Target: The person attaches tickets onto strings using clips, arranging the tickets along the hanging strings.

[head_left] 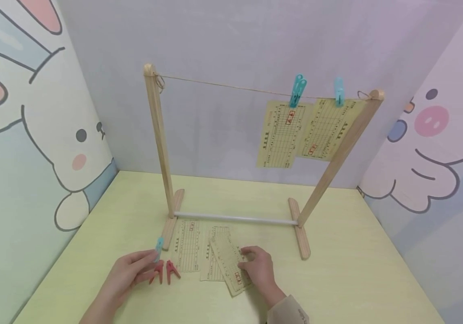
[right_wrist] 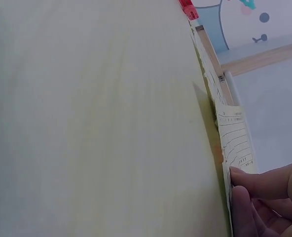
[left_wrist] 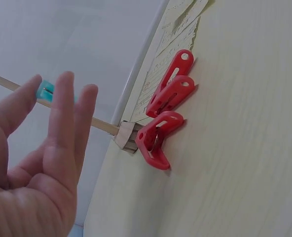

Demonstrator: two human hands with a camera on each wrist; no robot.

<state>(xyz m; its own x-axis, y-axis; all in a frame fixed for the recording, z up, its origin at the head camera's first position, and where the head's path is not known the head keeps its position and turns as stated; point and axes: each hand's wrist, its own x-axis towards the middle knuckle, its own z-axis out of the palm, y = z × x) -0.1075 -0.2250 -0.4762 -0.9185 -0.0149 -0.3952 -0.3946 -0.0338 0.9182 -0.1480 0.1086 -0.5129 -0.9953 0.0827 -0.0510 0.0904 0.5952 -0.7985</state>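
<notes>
My left hand [head_left: 132, 272] pinches a light blue clothespin [head_left: 159, 246] between thumb and fingertips, held up off the table. Just beside it two red clothespins [head_left: 170, 271] lie on the tabletop, larger in the left wrist view [left_wrist: 173, 89]. With thumb and fingers my right hand [head_left: 259, 270] pinches the edge of a printed paper slip [head_left: 228, 261], which is tilted over another slip [head_left: 207, 270]. In the right wrist view this slip [right_wrist: 235, 143] is lifted along its edge. A third slip [head_left: 188, 245] lies flat to the left.
Behind the slips stands a wooden rack with two posts [head_left: 159, 144], a white bottom bar [head_left: 235, 218] and a string [head_left: 223, 85]. Two slips [head_left: 282, 139] hang at the string's right side under blue clothespins [head_left: 297, 92]. Walls with cartoon animals enclose the table [head_left: 345, 270].
</notes>
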